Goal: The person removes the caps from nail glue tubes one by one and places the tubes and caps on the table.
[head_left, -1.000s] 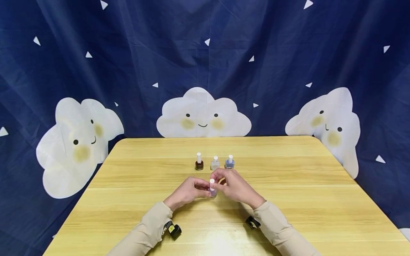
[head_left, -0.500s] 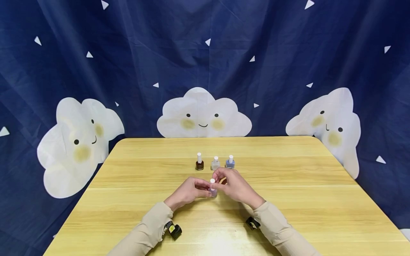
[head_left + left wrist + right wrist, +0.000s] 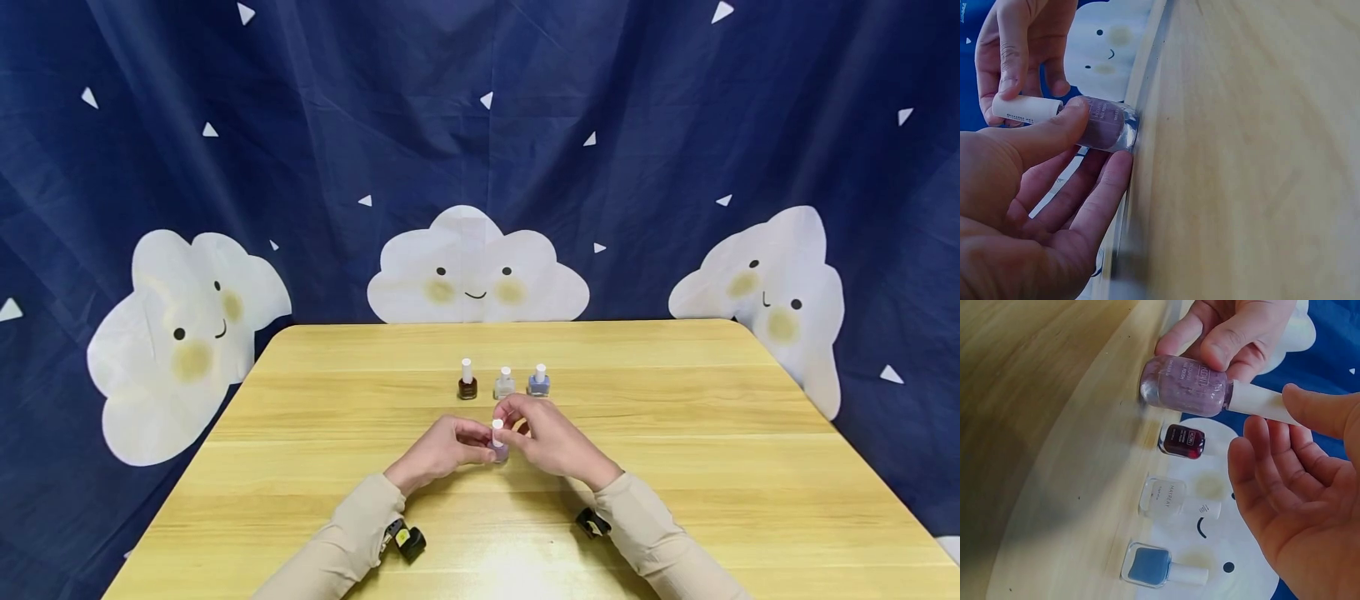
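Observation:
A nail polish bottle (image 3: 1188, 385) of mauve polish with a white cap (image 3: 1260, 401) stands upright on the table between both hands. My left hand (image 3: 444, 451) holds its glass body, the thumb on the near side in the left wrist view. The white cap is pinched between thumb and fingers of my right hand (image 3: 551, 437). Behind them stand a dark red nail polish bottle (image 3: 467, 387), a clear one (image 3: 504, 387) and a blue one (image 3: 538, 386), all white-capped and apart from the hands.
The wooden table (image 3: 337, 375) reaches back to a dark blue curtain (image 3: 315, 167) printed with white clouds and triangles. A small black camera (image 3: 409, 542) sits at the left wrist and another black camera (image 3: 592, 522) at the right.
The right hand's fingers shift very slightly around the cap. Both hands and the bottles otherwise keep their places.

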Tool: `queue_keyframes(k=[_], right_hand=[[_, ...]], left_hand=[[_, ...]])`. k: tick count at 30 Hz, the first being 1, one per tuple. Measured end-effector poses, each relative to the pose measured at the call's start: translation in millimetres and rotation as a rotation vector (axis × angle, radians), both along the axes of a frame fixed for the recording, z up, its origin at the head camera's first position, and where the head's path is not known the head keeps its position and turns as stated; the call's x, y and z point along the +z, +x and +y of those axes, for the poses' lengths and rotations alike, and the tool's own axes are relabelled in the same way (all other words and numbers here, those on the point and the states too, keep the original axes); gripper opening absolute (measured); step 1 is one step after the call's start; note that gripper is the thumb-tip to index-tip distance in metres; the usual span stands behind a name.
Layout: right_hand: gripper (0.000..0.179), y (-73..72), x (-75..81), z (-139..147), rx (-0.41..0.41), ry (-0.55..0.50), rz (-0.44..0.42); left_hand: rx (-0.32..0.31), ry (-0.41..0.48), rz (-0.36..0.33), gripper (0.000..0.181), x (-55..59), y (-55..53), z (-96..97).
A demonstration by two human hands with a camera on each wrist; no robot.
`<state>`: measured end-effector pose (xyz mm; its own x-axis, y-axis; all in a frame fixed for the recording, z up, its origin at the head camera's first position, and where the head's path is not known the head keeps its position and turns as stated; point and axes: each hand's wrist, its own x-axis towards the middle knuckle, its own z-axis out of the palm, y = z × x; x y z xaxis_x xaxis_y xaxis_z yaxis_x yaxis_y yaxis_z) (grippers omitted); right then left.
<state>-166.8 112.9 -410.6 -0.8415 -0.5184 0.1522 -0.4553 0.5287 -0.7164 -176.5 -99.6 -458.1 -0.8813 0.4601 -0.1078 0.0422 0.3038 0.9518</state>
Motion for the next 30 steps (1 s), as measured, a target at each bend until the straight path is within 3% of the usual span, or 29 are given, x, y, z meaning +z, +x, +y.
queue_keyframes(k=[11,30], right_hand=[[0.018,-1.2,-3.1,2.0,0.018,-0.045,-0.034],[0.008,-1.8,-2.9,1.2,0.013,-0.012,0.027]], left_hand=[[-0.007,0.036,-0.012,0.026,0.5,0.7,0.1],[0.003,0.023,-0.006,0.028,3.1,1.0,0.8]])
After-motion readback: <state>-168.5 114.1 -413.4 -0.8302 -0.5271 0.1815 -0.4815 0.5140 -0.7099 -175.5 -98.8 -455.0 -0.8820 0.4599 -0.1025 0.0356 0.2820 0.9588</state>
